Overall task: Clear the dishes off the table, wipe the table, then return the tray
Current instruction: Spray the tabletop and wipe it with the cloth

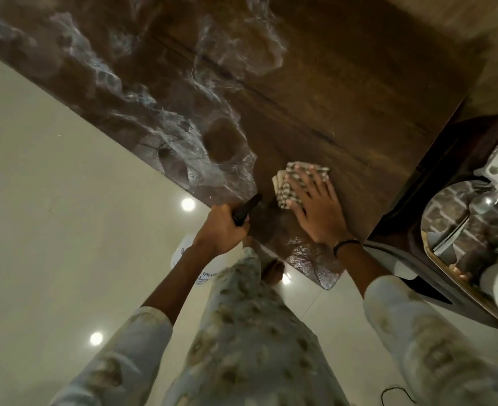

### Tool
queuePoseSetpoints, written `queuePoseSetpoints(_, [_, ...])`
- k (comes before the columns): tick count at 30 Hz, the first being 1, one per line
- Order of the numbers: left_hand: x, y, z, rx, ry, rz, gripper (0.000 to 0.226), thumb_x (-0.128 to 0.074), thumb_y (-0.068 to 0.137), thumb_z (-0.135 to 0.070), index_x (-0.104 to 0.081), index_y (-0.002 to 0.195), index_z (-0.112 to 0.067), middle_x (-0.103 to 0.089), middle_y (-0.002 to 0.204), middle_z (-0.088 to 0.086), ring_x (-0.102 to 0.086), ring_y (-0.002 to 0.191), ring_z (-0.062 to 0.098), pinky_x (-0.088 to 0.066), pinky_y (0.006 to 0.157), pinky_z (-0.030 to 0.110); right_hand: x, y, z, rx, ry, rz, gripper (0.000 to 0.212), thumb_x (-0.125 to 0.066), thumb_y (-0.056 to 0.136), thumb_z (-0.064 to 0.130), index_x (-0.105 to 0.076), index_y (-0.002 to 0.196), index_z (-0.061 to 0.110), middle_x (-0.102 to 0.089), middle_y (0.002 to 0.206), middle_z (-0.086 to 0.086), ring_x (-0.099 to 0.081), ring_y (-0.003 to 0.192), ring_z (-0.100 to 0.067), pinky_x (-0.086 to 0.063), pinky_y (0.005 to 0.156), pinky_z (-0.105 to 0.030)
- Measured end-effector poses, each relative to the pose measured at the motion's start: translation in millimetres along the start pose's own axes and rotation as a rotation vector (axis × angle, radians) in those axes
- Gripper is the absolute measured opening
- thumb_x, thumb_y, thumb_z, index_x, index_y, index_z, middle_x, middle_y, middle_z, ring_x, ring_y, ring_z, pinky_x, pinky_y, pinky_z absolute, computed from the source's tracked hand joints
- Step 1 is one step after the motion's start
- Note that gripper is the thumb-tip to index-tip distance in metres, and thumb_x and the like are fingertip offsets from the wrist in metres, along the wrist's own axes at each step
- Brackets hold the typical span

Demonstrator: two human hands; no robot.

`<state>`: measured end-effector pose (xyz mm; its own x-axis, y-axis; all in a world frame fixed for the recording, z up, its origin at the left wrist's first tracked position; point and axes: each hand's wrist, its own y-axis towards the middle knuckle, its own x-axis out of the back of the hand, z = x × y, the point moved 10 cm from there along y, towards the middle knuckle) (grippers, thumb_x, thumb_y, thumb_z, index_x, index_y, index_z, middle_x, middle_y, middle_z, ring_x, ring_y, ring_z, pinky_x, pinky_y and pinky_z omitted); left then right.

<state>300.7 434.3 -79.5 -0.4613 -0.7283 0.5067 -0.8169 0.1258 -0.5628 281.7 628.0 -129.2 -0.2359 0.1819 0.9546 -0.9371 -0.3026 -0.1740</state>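
While right hand [315, 212] presses checked cloth [293, 180] flat-fingered on brown table [344, 92], left hand [221, 230] grips spray bottle [201, 259] over pale glossy floor [51, 200].

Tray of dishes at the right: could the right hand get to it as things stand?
Probably yes. The right hand lies flat on the checked cloth, gripping nothing, and only bare table edge separates it from the tray. The left hand holds the spray bottle.

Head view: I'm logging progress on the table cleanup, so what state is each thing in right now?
Table: bare of dishes, cloth on its near corner.
Checked cloth: folded, flat under the right hand.
Right hand: fingers straight, pressing the cloth.
Left hand: grips the spray bottle's black trigger head.
Spray bottle: held below the table's edge.
Tray: loaded with dishes, off the table.
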Motion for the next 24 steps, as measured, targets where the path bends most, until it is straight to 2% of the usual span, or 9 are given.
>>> queuePoseSetpoints(3, [-7, -13, 2, -0.033, 0.033, 0.058, 0.014, -0.059, 0.079, -0.006, -0.054, 0.069, -0.013, -0.049, 0.052, -0.001, -0.039, 0.044, 0.010, -0.032, 0.049, 0.019, 6, 10, 6, -0.115, 0.025, -0.042, 0.054, -0.030, 0.100, 0.044, -0.028, 0.151, 0.026, -0.020, 0.160, -0.001, -0.012, 0.149, -0.025, -0.009, 0.120, -0.048])
queuePoseSetpoints(7, [-18, -30, 9, -0.049, 0.063, 0.135, 0.009, -0.057, 0.079, -0.004, -0.060, 0.078, -0.013, -0.045, 0.052, 0.000, -0.038, 0.044, 0.008, -0.028, 0.047, 0.011, 1, 9, 4, -0.117, 0.002, -0.023, 0.055, -0.029, 0.100, 0.045, -0.025, 0.152, 0.027, -0.019, 0.161, -0.001, -0.011, 0.149, -0.025, -0.008, 0.119, -0.048])
queuePoseSetpoints(10, [-27, -38, 9, -0.043, 0.106, 0.201, 0.012, -0.055, 0.078, -0.002, -0.053, 0.074, -0.013, -0.041, 0.052, -0.004, -0.038, 0.045, 0.007, -0.032, 0.042, 0.007, 1, 11, 6, -0.121, -0.007, -0.006, 0.055, -0.028, 0.100, 0.046, -0.025, 0.152, 0.027, -0.018, 0.161, 0.000, -0.010, 0.149, -0.025, -0.010, 0.119, -0.049])
queuePoseSetpoints(13, [-33, -42, 12, -0.043, 0.171, 0.225, 0.015, -0.057, 0.078, -0.005, -0.046, 0.071, -0.013, -0.039, 0.054, -0.006, -0.038, 0.047, 0.009, -0.029, 0.041, 0.011, 1, 12, 7, -0.125, 0.008, 0.011, 0.055, -0.026, 0.100, 0.047, -0.024, 0.152, 0.028, -0.016, 0.161, 0.000, -0.008, 0.149, -0.025, -0.010, 0.119, -0.049])
queuePoseSetpoints(16, [-34, -40, 20, -0.031, 0.179, 0.234, 0.009, -0.058, 0.078, -0.010, -0.050, 0.076, -0.013, -0.046, 0.063, -0.001, -0.041, 0.052, 0.009, -0.026, 0.047, 0.015, 1, 13, 7, -0.160, 0.038, 0.019, 0.056, -0.026, 0.100, 0.048, -0.024, 0.152, 0.028, -0.017, 0.161, 0.000, -0.007, 0.149, -0.025, -0.008, 0.119, -0.050])
queuePoseSetpoints(19, [-26, -38, 23, -0.029, 0.165, 0.203, 0.007, -0.059, 0.077, -0.008, -0.053, 0.076, -0.011, -0.046, 0.060, -0.001, -0.041, 0.050, 0.008, -0.026, 0.045, 0.012, 1, 20, 26, -0.173, 0.066, 0.012, 0.056, -0.025, 0.099, 0.047, -0.025, 0.151, 0.027, -0.017, 0.161, -0.002, -0.007, 0.149, -0.027, -0.006, 0.118, -0.051])
queuePoseSetpoints(22, [-15, -37, 23, -0.043, 0.109, 0.173, 0.005, -0.058, 0.078, -0.005, -0.058, 0.081, -0.008, -0.046, 0.056, -0.003, -0.041, 0.046, 0.007, -0.031, 0.042, 0.010, -7, 26, 62, -0.093, 0.060, 0.020, 0.055, -0.029, 0.099, 0.046, -0.025, 0.151, 0.027, -0.019, 0.160, -0.004, -0.010, 0.148, -0.029, -0.008, 0.118, -0.052])
queuePoseSetpoints(24, [-7, -36, 25, -0.050, 0.110, 0.150, 0.005, -0.057, 0.078, -0.005, -0.059, 0.082, -0.008, -0.044, 0.053, -0.004, -0.039, 0.043, 0.007, -0.029, 0.043, 0.011, -16, 13, 85, -0.018, 0.052, 0.036, 0.055, -0.028, 0.099, 0.044, -0.023, 0.151, 0.027, -0.021, 0.160, -0.005, -0.012, 0.148, -0.030, -0.009, 0.118, -0.052])
